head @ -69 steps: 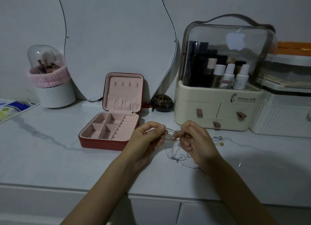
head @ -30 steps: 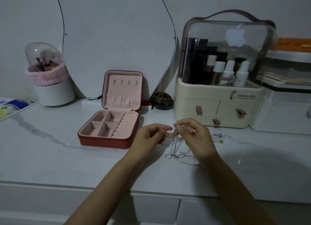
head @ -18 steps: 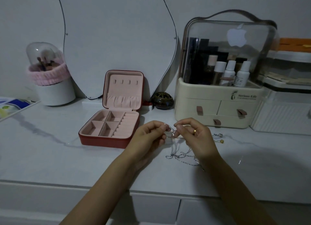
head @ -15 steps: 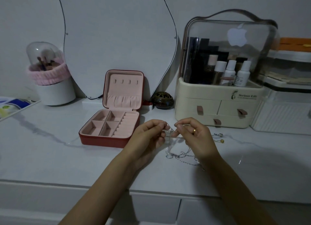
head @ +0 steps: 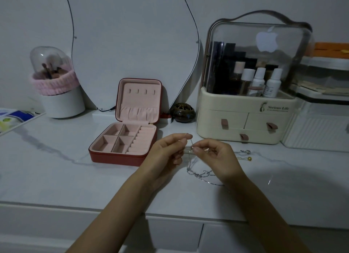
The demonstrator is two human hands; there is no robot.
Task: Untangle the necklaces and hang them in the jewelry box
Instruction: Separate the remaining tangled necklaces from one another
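Both hands, left hand (head: 166,154) & right hand (head: 217,156), pinch thin silver tangled chains (head: 198,174) just right of open red pink-lined jewelry box (head: 122,156); hooks bare, nothing hung yet.

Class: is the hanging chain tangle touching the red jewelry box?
Apart. The head view shows bare countertop between the chain tangle, hanging from both hands, and the jewelry box on its left.

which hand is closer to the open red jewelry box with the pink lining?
Left. The left hand sits just off the red jewelry box at its near right corner, pinching the thin silver chain. The right hand is farther right, beyond the chain.
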